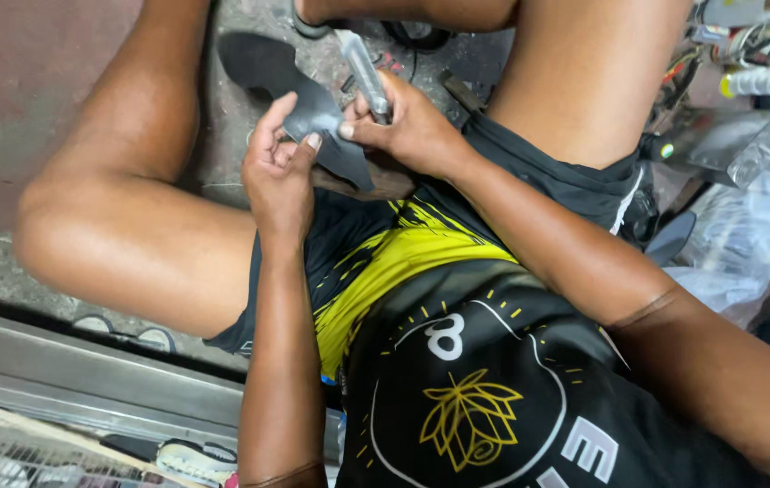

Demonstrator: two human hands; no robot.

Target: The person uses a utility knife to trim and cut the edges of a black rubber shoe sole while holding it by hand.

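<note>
I see the left hand pinching the dark rubber piece — its length runs up-left — while the right hand, just beside, grips a metal tool.

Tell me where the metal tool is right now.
In the head view, upper middle: the metal tool is gripped in the right hand, angled up and away, its lower end against the dark grey sole-shaped piece that the left hand holds.

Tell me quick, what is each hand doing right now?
Left hand: closed on the dark flat sole-shaped piece.
Right hand: closed around a metal tool, thumb on the dark piece too.
</note>
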